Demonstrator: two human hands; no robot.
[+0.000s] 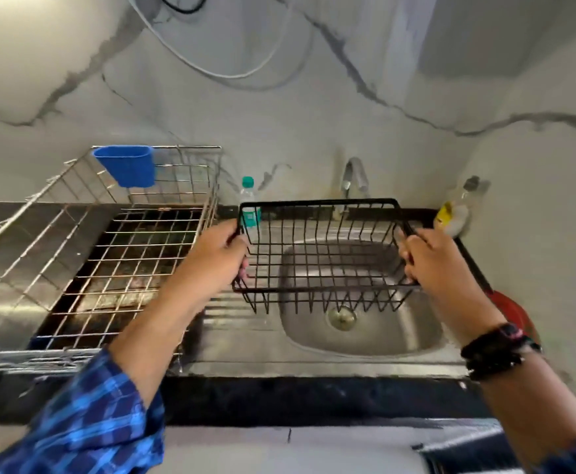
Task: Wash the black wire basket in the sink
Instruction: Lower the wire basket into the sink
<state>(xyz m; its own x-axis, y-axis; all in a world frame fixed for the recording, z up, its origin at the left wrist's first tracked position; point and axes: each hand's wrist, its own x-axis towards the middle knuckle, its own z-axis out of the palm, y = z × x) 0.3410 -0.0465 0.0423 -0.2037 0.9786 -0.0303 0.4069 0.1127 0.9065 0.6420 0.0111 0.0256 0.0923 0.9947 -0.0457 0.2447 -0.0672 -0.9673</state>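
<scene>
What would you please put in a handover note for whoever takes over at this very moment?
Left hand grips the left end of the black wire basket; right hand grips the right end.
The basket is held in the air over the sink, in front of the tap.
Done: basket is at the sink.
Left: no running water shows, so the washing itself is still to do.

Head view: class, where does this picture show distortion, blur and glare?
Head view: wide-angle distortion splays the steel rack at the left edge. Also in the head view, the yellow-labelled bottle is blurred and the black wire basket sharper, with soft glare on the sink steel.
</scene>
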